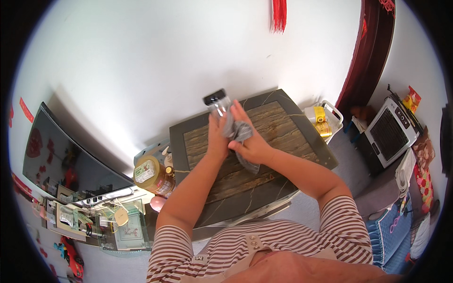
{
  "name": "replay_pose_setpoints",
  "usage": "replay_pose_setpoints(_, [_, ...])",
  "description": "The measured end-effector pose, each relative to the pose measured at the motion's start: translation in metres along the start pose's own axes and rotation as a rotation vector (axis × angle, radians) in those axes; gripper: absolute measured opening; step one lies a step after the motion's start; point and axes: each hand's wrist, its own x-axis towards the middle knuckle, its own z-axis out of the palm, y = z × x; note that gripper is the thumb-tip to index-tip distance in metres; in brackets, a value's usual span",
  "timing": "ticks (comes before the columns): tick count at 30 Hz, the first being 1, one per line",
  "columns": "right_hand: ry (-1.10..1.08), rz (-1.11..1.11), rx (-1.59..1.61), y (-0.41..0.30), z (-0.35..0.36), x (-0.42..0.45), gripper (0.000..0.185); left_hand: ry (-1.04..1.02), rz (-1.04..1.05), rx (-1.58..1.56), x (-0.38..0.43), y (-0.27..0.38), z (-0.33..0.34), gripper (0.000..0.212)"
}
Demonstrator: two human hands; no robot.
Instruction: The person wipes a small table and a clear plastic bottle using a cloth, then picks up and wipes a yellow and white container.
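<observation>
A clear bottle or jar (220, 107) with a black lid is held up over the table (247, 194), tilted with its lid to the upper left. My left hand (218, 138) grips its body from the left side. A grey cloth (244, 131) is wrapped about its lower part, and my right hand (251, 143) presses that cloth against it from the right. One end of the cloth hangs below my hands. The bottle's bottom is hidden by the cloth and fingers. Beneath lies the tabletop, dark-bordered with a brown stone-patterned middle.
Left of the table stand a large gold-lidded jar (154, 175), a pump bottle (167, 157) and a television (70, 159). A white basket (332, 118) with yellow cans (322, 129) is at the right, near an air cooler (391, 127). A white wall (159, 70) rises behind.
</observation>
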Motion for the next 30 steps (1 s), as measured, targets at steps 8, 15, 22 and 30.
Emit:
replay_pose_setpoints(8, [-0.036,0.088,0.145,0.017,-0.002,-0.002,0.096,-0.097,-0.11,-0.021,0.0,0.004,0.006,0.036])
replay_pose_setpoints(15, [0.148,0.35,0.714,0.014,-0.018,0.01,0.094,-0.268,-0.066,0.136,-0.021,-0.012,0.014,0.062])
replay_pose_setpoints(22, [-0.218,0.031,-0.124,-0.009,0.005,-0.003,0.092,-0.049,0.055,-0.013,0.007,0.021,-0.014,0.036])
replay_pose_setpoints(30, [-0.117,1.021,0.982,0.006,-0.012,0.012,0.08,-0.144,0.07,0.069,-0.005,0.009,0.0,0.042])
